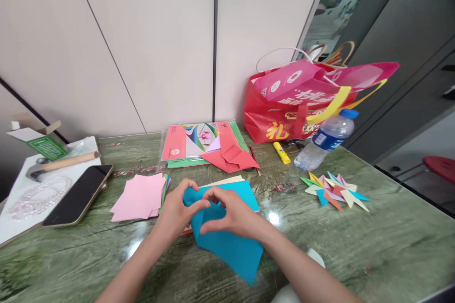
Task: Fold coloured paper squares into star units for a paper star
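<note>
On the red gift bag (261,118), the large yellow character 礼 can be read on the front; white characters on its pink upper part are tilted and mostly too soft to make out. The water bottle (327,138), leaning to the right beside the bag, has a blue cap and a blue-and-white label whose lettering cannot be read. A yellow glue stick (282,153) lies between the bag and the bottle, its print too small to tell. At the back, the origami paper packet (174,139) shows a printed design with small, illegible text, and the green-and-white carton (47,146) at far left bears tiny white lettering.

Both forearms reach in from the lower edge and converge at the middle. The left hand (179,208) pinches the curled upper-left end of the blue paper sheet (232,254) between thumb and fingers. The right hand (232,212) meets it there, with thumb and index finger arched apart in a C and the thumb against the sheet; whether its other fingers grip the paper I cannot tell. The sheet is over the green marbled table (394,234), in front of a paper stack (250,195) topped with blue, its free corner pointing toward the person.
</note>
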The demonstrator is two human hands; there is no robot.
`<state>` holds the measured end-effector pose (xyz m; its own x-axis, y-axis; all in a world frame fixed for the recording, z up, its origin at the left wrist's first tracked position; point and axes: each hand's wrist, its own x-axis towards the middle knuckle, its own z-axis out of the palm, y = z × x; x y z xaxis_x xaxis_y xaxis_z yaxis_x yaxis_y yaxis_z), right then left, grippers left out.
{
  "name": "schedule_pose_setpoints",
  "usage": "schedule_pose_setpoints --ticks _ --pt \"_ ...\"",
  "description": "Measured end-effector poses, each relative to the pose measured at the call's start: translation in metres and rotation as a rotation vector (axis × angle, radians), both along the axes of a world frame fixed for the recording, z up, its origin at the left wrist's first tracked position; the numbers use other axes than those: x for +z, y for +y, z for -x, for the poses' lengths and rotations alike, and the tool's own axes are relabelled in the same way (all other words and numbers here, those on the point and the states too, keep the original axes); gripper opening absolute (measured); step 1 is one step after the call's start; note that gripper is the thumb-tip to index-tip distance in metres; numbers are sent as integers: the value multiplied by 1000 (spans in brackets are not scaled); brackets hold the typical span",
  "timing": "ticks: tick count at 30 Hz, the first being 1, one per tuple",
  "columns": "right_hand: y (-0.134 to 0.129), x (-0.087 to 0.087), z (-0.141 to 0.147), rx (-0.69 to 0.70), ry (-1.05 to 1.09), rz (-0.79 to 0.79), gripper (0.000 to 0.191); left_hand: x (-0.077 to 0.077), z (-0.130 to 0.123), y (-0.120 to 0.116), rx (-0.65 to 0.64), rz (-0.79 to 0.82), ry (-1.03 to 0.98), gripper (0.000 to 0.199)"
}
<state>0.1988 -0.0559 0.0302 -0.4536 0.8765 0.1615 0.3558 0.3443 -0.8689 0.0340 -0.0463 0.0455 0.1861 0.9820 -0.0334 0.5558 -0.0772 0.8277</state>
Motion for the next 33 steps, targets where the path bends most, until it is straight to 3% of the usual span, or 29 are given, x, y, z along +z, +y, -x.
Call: schedule_pose_setpoints --ticks 4,7,12,14,24,29,33 --pt "2 -7 3 -51 43 -10 27 -3 -5 -4 14 -18 44 29" --pt "3 -10 2 -64 77 -3 25 0 -3 -4 -26 22 -29 30" --pt "5 -8 -3 -101 73 23 29 17 12 2 -313 235 -316 37" --pt "5 -7 -4 -100 78 52 31 22 17 4 -372 284 -354 38" --pt "6 -5 -7 -58 99 118 24 13 14 8 -201 199 -297 27" --pt "7 -4 -5 -120 117 147 25 13 10 8 -132 147 -271 27" --pt "8 -4 -5 -151 138 138 14 14 8 6 -90 114 -242 27"
